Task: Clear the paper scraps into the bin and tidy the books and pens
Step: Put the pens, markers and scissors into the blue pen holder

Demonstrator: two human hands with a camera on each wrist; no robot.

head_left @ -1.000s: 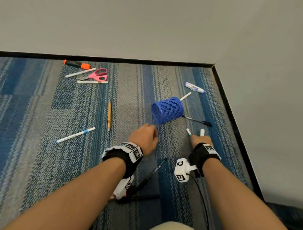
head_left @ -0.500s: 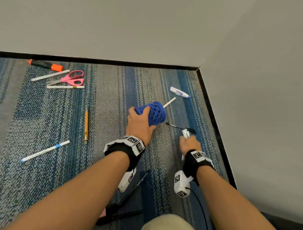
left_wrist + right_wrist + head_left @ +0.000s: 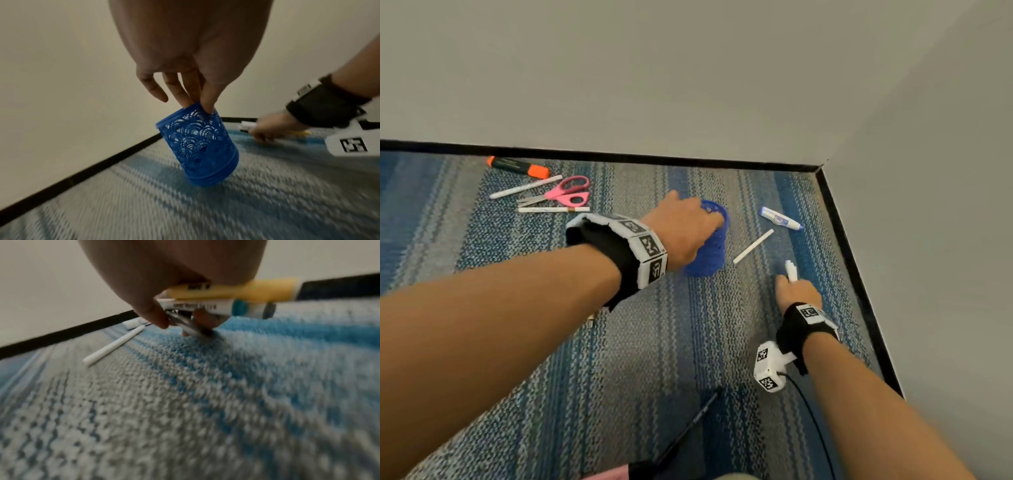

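My left hand [image 3: 685,229] grips the blue lattice pen holder [image 3: 709,253] by its rim, fingers inside and thumb outside. In the left wrist view the pen holder [image 3: 197,146] stands tilted with its base on the carpet, held by the left hand [image 3: 185,91]. My right hand [image 3: 796,291] is low on the carpet to the holder's right and holds a bundle of pens. The right wrist view shows a yellow pen [image 3: 257,290], a white pen [image 3: 205,306] and a dark pen [image 3: 189,326] pinched at the right hand's fingertips [image 3: 160,321].
A loose white pen [image 3: 753,246] and a correction pen [image 3: 779,218] lie beyond the right hand. Pink scissors [image 3: 566,193], an orange highlighter [image 3: 518,167] and two white pens [image 3: 525,187] lie far left. A black pen [image 3: 688,428] lies near me. Walls with a black baseboard [image 3: 852,274] close the corner.
My left hand reached the holder lying on its side, took it and tipped it nearly upright. The black pen near the holder is off the carpet. My right hand moved forward with its pens.
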